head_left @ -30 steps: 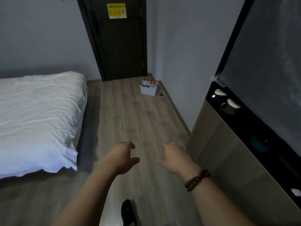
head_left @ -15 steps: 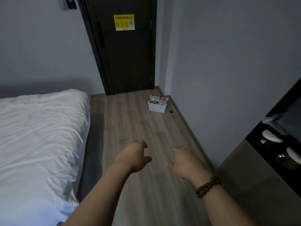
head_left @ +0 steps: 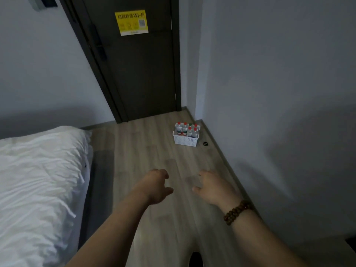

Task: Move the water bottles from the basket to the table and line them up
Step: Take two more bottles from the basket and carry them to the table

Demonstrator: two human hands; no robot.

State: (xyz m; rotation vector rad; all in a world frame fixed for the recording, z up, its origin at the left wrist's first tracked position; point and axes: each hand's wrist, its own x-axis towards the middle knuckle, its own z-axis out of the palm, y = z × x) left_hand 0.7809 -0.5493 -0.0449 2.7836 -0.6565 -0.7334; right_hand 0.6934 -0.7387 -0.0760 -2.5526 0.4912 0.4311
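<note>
Here, a white bed (head_left: 38, 180) fills the left of a dim room, with a dark door (head_left: 138, 74) bearing a yellow sign (head_left: 131, 22) behind it. The person's left hand (head_left: 156, 186) reaches out over the wooden floor (head_left: 146, 151), fingers (head_left: 163, 173) loosely curled and holding nothing. Well beyond, a white basket (head_left: 185, 140) sits on the floor in the corner by the door — water bottles (head_left: 185, 129) upright inside, most caps red, one green. The right hand (head_left: 213, 187), a bead bracelet (head_left: 238, 211) at its wrist, hangs likewise — fingers loosely curled, empty — near the grey wall (head_left: 279, 93).
</note>
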